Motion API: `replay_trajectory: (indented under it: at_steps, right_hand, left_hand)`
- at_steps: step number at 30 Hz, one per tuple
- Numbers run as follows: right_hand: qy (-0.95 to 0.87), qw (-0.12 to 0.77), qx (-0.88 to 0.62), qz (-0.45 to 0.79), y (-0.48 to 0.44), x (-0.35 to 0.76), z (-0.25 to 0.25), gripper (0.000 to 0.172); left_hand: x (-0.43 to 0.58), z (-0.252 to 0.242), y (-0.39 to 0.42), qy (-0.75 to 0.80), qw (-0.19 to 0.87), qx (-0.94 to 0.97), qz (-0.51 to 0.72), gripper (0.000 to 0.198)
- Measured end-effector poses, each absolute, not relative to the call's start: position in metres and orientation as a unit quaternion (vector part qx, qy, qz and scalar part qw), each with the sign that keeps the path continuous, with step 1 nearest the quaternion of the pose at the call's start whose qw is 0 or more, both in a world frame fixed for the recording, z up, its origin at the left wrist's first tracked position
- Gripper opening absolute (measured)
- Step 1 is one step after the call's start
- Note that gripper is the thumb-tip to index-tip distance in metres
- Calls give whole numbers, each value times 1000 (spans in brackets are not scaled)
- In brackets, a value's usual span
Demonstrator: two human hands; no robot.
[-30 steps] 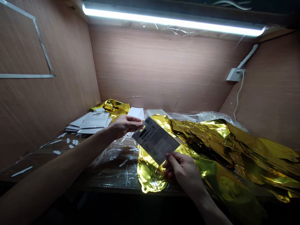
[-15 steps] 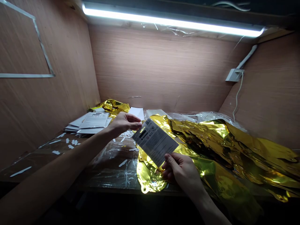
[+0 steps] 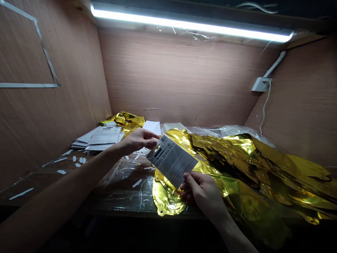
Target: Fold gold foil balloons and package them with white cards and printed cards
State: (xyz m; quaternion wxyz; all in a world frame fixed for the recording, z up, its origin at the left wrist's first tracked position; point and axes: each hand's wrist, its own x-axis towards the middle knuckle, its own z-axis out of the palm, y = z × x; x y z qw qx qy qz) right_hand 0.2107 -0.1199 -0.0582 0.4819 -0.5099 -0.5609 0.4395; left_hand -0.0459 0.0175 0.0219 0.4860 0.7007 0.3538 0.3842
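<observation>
The left hand [image 3: 138, 140] and right hand [image 3: 202, 192] hold a printed card [image 3: 171, 161] up in the air, tilted, above the middle of the table, with its barcode end toward the left hand and its grey printed side facing up. The left fingers [image 3: 150, 138] are closed on the card's upper-left end, pinching it beside a punched hanging hole. The right fingers [image 3: 188, 183] are curled around its lower edge and grip it there, so the card spans the gap between the hands. Directly below, a gold foil balloon [image 3: 164, 198] lies with its rounded lobe near the table's front edge [image 3: 118, 212], and the card blocks part of it from view. Crumpled gold foil sheets [image 3: 250, 165] are heaped across the right side of the table, running over its front edge. Toward the back left, a stack of printed cards [image 3: 104, 136] sits beside a crumpled gold foil piece [image 3: 129, 120], with white paper [image 3: 153, 127] just right of it, partly behind the left hand. Transparent plastic film [image 3: 126, 182] covers the tabletop, and small white paper scraps [image 3: 61, 172] are scattered over the left part. Along the right wooden wall, a white cable [image 3: 264, 112] hangs from a white junction box [image 3: 260, 84].
</observation>
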Motion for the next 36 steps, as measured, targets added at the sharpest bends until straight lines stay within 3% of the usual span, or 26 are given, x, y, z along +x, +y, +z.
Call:
replay_trajectory:
  at_steps: [10, 23, 27, 36]
  right_hand:
    - [-572, 471, -512, 434, -119, 212, -60, 55]
    - [-555, 472, -515, 452, -119, 213, -60, 53]
    - [-529, 494, -504, 471, -118, 214, -64, 52]
    - [-491, 571, -467, 464, -115, 214, -58, 49]
  left_hand:
    - [-59, 22, 25, 384, 596, 618, 340, 37]
    - [-66, 15, 36, 376, 616, 605, 337, 27]
    - [-67, 16, 37, 331, 643, 602, 338, 33]
    - [-24, -4, 7, 123, 699, 504, 491, 48]
